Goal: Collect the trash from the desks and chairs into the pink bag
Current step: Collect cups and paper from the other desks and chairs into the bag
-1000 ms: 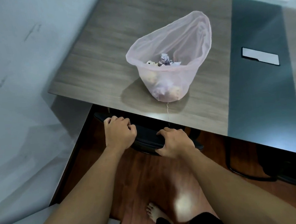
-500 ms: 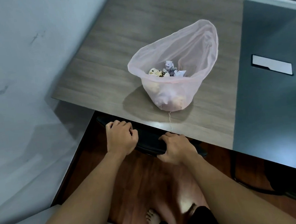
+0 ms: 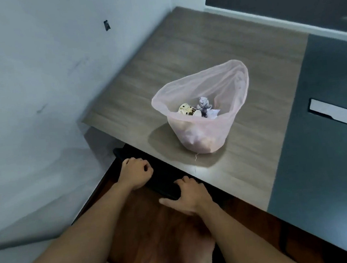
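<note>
The pink bag point(image 3: 202, 132) stands open on the wooden desk point(image 3: 182, 54), near its front edge. Inside it lie crumpled paper point(image 3: 205, 105) and a spotted yellowish scrap point(image 3: 187, 109). Below the desk edge, the black top of a chair back point(image 3: 162, 181) sticks out from under the desk. My left hand point(image 3: 135, 172) is curled over its left part. My right hand point(image 3: 190, 195) grips its right part, thumb stretched out to the left. Most of the chair is hidden under the desk.
A white wall point(image 3: 36, 81) runs along the left, close to the desk's side. The desk has a dark grey strip point(image 3: 317, 138) with a white cable hatch point(image 3: 337, 113) on the right. Reddish wooden floor point(image 3: 157, 234) and my bare foot lie below.
The view has tilted up and leftward, so the bag and desk sit lower and further right in frame. Both hands stay on the chair back, which lies a little further under the desk.
</note>
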